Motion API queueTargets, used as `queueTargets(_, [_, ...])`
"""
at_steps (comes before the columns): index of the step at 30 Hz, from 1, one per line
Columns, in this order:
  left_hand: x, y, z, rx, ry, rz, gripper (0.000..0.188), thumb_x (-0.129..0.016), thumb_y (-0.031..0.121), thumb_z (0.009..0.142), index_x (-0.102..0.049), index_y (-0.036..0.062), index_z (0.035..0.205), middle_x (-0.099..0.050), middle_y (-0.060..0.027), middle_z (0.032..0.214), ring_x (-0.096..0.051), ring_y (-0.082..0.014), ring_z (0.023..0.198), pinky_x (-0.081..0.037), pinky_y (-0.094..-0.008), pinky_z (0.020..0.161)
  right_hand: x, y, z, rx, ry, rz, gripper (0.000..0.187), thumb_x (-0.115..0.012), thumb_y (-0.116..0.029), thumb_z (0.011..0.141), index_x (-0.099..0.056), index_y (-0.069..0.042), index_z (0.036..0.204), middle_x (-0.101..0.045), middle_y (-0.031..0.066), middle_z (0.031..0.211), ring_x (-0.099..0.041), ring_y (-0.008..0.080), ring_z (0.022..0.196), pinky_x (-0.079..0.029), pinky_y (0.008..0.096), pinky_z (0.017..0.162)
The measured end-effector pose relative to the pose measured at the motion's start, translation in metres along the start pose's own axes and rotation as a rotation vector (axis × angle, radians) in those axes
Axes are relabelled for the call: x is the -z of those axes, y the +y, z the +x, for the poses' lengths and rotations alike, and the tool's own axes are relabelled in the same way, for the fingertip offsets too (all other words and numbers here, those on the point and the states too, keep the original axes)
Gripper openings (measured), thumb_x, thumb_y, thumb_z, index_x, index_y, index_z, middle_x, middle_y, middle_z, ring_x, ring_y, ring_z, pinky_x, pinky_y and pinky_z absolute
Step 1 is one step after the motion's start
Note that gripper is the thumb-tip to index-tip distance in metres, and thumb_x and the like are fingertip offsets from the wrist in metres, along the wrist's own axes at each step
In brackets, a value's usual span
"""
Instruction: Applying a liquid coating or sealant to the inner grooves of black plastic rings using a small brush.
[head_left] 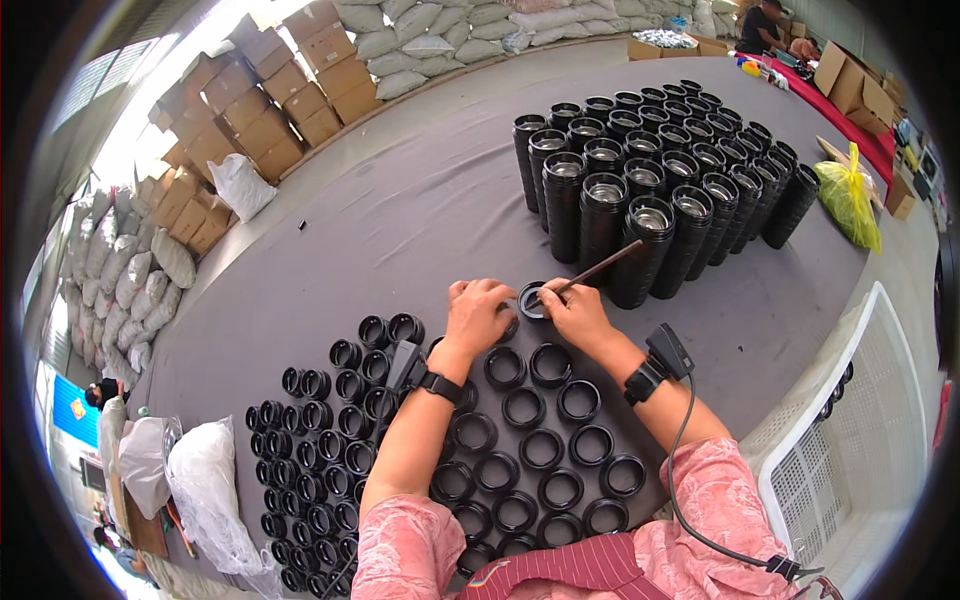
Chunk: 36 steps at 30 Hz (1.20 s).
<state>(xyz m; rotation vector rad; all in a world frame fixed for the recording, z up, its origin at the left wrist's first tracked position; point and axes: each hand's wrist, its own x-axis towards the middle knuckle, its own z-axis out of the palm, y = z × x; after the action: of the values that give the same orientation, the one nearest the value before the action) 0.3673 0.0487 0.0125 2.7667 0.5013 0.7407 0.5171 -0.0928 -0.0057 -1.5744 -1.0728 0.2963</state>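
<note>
The person works at a grey surface (420, 215), and the thing in hand is a black ring (532, 300) lying just beyond both sets of knuckles, at about twelve o'clock from the wrists. The left hand (478, 318) sits at nine o'clock of the ring, its fingers (497, 293) curled down over the ring's near-left rim and touching it, steadying it flat on the surface. The right hand (577, 315) sits at four o'clock of the ring, its fingers pinched narrowly around a thin brown stick (597, 270).

The relation that matters is the stick's line: its long axis runs from the ring up and away toward two o'clock, the far end pointing at the stacked black tubes (655, 190), while the near tip rests at or inside the ring's opening. Whether the tip touches the inner wall cannot be told. Both hands are about equally near the ring, the left holding it and the right reaching it only through the stick.

Closer to the person, at six o'clock, flat black rings (545, 440) lie in loose rows, and at eight o'clock stand small black caps (320, 440). A white crate (860, 440) sits at four o'clock.
</note>
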Motion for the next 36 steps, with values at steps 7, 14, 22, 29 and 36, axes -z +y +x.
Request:
queueTargets(7, [-0.01, 0.012, 0.003, 0.008, -0.155, 0.091, 0.019, -0.078, 0.022, 0.075, -0.073, 0.0161, 0.092, -0.072, -0.0021, 0.097, -0.062, -0.0235, 0.107, -0.033, -0.048, 0.105, -0.005, 0.003, 0.006, 0.017, -0.031, -0.042, 0.024, -0.06, -0.022, 0.093, -0.07, -0.001, 0.092, -0.069, 0.0209, 0.08, -0.069, 0.0368, 0.077, -0.053, 0.0411, 0.068])
queueTargets(14, [-0.017, 0.011, 0.002, -0.001, -0.173, 0.109, 0.019, -0.079, 0.021, 0.073, -0.072, 0.0153, 0.09, -0.072, -0.0011, 0.094, -0.063, -0.023, 0.104, -0.034, -0.0488, 0.105, 0.004, -0.01, 0.019, 0.032, -0.153, -0.142, 0.024, -0.058, -0.02, 0.092, -0.071, 0.001, 0.093, -0.069, 0.0226, 0.082, -0.068, 0.0394, 0.08, -0.054, 0.0449, 0.074])
queueTargets(22, [-0.022, 0.005, 0.004, -0.104, -0.155, 0.182, 0.019, -0.08, 0.019, 0.071, -0.072, 0.0151, 0.088, -0.072, -0.0014, 0.092, -0.063, -0.0209, 0.103, -0.038, -0.0454, 0.102, 0.016, -0.014, 0.041, 0.065, -0.163, -0.436, 0.021, -0.064, -0.02, 0.09, -0.071, 0.0, 0.092, -0.069, 0.0241, 0.086, -0.068, 0.0411, 0.085, -0.055, 0.0474, 0.078])
queueTargets(29, [-0.023, 0.002, 0.005, -0.147, -0.134, 0.196, 0.017, -0.079, 0.019, 0.071, -0.071, 0.0139, 0.085, -0.07, -0.0018, 0.086, -0.063, -0.021, 0.099, -0.039, -0.0437, 0.099, -0.012, 0.006, 0.037, 0.132, -0.084, -0.293, 0.021, -0.062, -0.021, 0.091, -0.071, -0.001, 0.091, -0.068, 0.0241, 0.081, -0.067, 0.0425, 0.08, -0.054, 0.0485, 0.073])
queueTargets(36, [-0.029, 0.009, 0.002, -0.124, -0.06, 0.235, 0.013, -0.078, 0.022, 0.073, -0.073, 0.0167, 0.084, -0.069, -0.0008, 0.083, -0.063, -0.0213, 0.098, -0.039, -0.0425, 0.098, -0.001, 0.004, 0.028, 0.121, -0.135, -0.18, 0.023, -0.06, -0.022, 0.093, -0.069, -0.001, 0.093, -0.067, 0.0233, 0.079, -0.067, 0.0415, 0.079, -0.053, 0.0471, 0.071])
